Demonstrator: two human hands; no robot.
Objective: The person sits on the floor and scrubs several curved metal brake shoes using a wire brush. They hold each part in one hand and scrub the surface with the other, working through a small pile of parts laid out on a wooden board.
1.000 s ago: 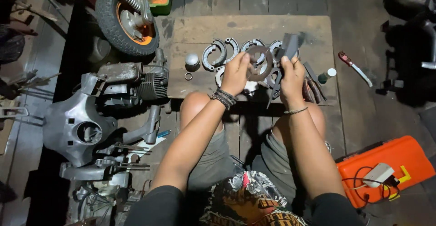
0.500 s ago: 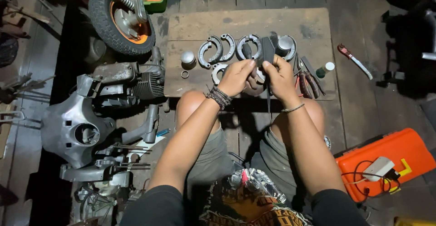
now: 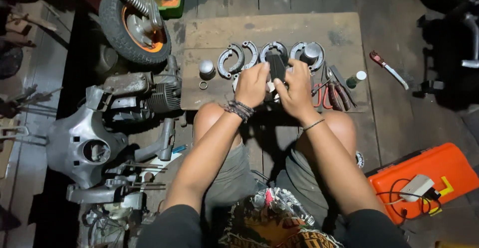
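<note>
My left hand (image 3: 252, 84) and my right hand (image 3: 295, 89) are pressed close together just above a wooden board (image 3: 279, 27). Both grip a dark flat rectangular piece (image 3: 276, 66) that stands up between the fingertips. Whatever lies under the palms is hidden. Curved grey brake shoes (image 3: 232, 58) lie in pairs on the board right behind the hands, with another pair (image 3: 302, 48) further right. A round metal cap (image 3: 206, 68) and a small ring (image 3: 203, 84) sit to the left of my left hand.
Red-handled pliers (image 3: 322, 96) and a small bottle (image 3: 357, 79) lie right of my hands, a red-handled wrench (image 3: 388, 68) beyond. An orange toolbox (image 3: 424, 175) sits lower right. A wheel (image 3: 133, 26), an engine (image 3: 144, 91) and a grey housing (image 3: 80, 146) crowd the left.
My hands came down and together toward the board. The ring-shaped plate that my left hand held up a second ago is no longer visible. The dark piece now sits between both hands.
</note>
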